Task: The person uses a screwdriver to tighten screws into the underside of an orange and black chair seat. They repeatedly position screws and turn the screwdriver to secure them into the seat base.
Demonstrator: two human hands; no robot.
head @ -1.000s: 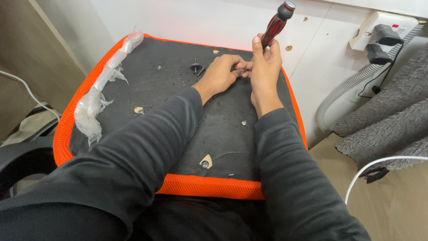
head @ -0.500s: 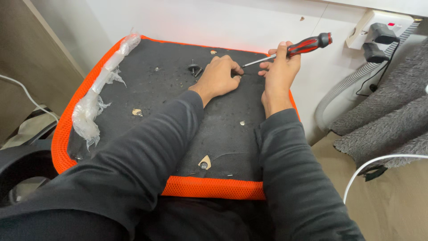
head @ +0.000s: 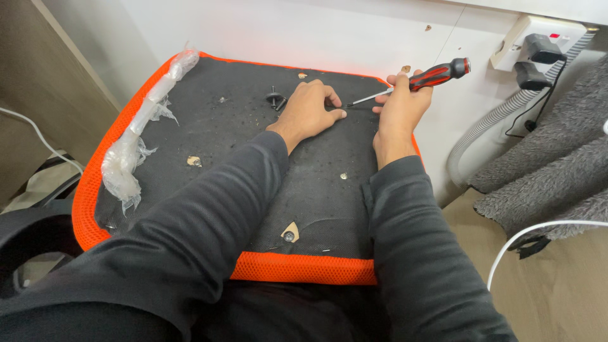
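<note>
An upturned chair seat [head: 209, 145], black underneath with an orange mesh rim, lies in front of me. My right hand [head: 400, 111] grips a red-and-black screwdriver [head: 437, 74], held nearly level with its tip pointing left. My left hand [head: 309, 109] rests palm down on the black underside, fingers curled, its fingertips right at the screwdriver's tip. A small black bolt [head: 275, 99] stands just left of the left hand.
Crumpled clear plastic wrap [head: 136, 149] runs along the seat's left rim. A screw [head: 289, 236] sits in a torn patch near the front edge. A wall socket with black plugs [head: 535, 47], a grey ribbed hose [head: 481, 130] and grey fleece [head: 557, 158] are on the right.
The screwdriver has swung from upright, tip down at the seat, to nearly level in my right hand. My left hand has stayed on the seat.
</note>
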